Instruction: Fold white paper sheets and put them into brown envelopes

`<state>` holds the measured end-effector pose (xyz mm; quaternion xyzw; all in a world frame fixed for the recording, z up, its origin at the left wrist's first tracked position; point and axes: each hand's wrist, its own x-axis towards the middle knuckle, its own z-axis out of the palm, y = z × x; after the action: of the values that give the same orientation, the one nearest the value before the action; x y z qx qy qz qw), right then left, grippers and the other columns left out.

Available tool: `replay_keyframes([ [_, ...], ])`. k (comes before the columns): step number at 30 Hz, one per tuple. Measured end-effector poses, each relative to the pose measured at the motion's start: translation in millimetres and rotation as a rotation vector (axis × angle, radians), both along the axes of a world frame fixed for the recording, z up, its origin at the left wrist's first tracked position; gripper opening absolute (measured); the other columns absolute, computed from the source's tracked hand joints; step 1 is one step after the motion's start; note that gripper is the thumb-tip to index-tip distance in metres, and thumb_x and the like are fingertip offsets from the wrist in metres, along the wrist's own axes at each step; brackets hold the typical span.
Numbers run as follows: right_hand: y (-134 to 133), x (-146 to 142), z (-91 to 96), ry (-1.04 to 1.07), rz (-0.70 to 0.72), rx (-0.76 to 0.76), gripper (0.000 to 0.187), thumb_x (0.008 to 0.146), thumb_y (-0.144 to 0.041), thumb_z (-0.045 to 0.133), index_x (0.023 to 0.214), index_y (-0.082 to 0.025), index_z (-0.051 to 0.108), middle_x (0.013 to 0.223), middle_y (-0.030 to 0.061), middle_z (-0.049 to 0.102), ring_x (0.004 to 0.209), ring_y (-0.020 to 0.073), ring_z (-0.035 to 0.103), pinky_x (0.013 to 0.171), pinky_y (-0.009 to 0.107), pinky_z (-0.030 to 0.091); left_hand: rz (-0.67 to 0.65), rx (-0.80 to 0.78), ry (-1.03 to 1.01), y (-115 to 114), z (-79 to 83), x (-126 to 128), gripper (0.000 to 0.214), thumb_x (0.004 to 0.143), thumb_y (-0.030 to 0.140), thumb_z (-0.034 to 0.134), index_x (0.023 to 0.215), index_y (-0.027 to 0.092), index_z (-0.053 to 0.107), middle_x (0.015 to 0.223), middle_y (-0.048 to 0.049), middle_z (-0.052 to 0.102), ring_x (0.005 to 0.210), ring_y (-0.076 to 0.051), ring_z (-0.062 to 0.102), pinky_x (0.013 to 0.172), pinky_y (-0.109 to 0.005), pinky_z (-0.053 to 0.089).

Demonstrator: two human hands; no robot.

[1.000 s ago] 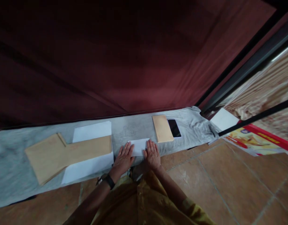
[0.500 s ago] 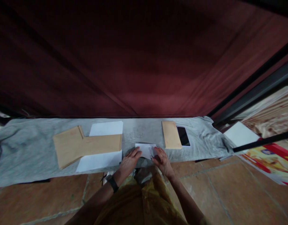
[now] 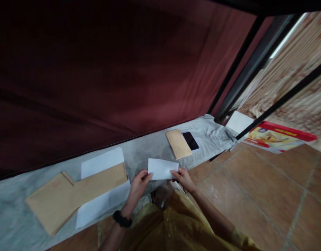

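A small folded white paper (image 3: pixel 162 168) is held up above the grey cloth (image 3: pixel 147 148) between both hands. My left hand (image 3: pixel 138 184) pinches its lower left corner. My right hand (image 3: pixel 183 176) pinches its lower right edge. A black band sits on my left wrist. To the left lie long brown envelopes (image 3: pixel 71 191) on top of white sheets (image 3: pixel 102 161). A smaller brown envelope (image 3: pixel 178 143) and a black phone (image 3: pixel 190 140) lie on the cloth to the upper right.
A dark red curtain (image 3: pixel 110 69) hangs behind the cloth. Terracotta floor tiles (image 3: pixel 254 195) spread to the right. A white sheet (image 3: pixel 239 122) and a red and yellow printed sheet (image 3: pixel 275 136) lie by black frame bars at the far right.
Both hands went from pressing the white paper flat on the cloth to pinching its edges and lifting it off. The camera view swung and tilted.
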<state>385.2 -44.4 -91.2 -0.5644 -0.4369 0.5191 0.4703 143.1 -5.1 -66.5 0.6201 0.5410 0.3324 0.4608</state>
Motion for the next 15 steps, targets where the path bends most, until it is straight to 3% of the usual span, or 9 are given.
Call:
replay_keyframes([
  [5,-4,-9,-4.0,0.06,0.105,-0.041,0.058,0.078,-0.075,0.065,0.069,-0.018,0.059,0.054,-0.0021,0.056,0.049,0.0113,0.051,0.048,0.023,0.044,0.0,-0.077,0.029,-11,-20.0,-6,0.037,0.084,0.056,0.056,0.072,0.021,0.059,0.067,-0.0007,0.064,0.069,-0.019,0.062,0.069,-0.032,0.051],
  [7,-1,-10,-6.7,0.048,0.107,-0.046,0.058,0.079,-0.076,0.063,0.069,-0.02,0.057,0.052,-0.0024,0.054,0.047,0.0113,0.049,0.046,0.023,0.042,0.053,-0.003,0.088,-15,-21.2,-14,0.032,0.088,0.051,0.054,0.087,0.021,0.066,0.081,-0.0039,0.07,0.079,-0.021,0.066,0.077,-0.035,0.054],
  [9,5,-11,-8.8,0.022,0.054,-0.042,0.056,0.079,-0.077,0.062,0.071,-0.021,0.055,0.051,-0.0032,0.052,0.046,0.0113,0.047,0.044,0.023,0.04,0.095,0.136,0.212,-12,-18.2,-31,0.035,0.089,0.044,0.056,0.114,0.022,0.066,0.11,-0.0087,0.072,0.104,-0.024,0.066,0.093,-0.04,0.053],
  [12,17,-19,-9.6,0.015,-0.019,-0.056,0.055,0.077,-0.076,0.064,0.079,-0.021,0.058,0.054,-0.0034,0.053,0.045,0.0117,0.045,0.041,0.024,0.039,0.085,0.26,0.547,0,-9.7,-76,0.063,0.085,0.037,0.064,0.145,0.024,0.049,0.15,-0.0139,0.052,0.142,-0.03,0.044,0.114,-0.048,0.038],
  [15,24,-35,-7.3,0.064,0.005,-0.092,0.057,0.074,-0.076,0.066,0.085,-0.02,0.059,0.056,-0.0034,0.054,0.044,0.0115,0.046,0.04,0.024,0.04,0.025,0.131,0.848,18,-1.1,-126,0.094,0.076,0.041,0.073,0.159,0.024,0.029,0.168,-0.0182,0.02,0.155,-0.039,0.016,0.119,-0.057,0.024],
])
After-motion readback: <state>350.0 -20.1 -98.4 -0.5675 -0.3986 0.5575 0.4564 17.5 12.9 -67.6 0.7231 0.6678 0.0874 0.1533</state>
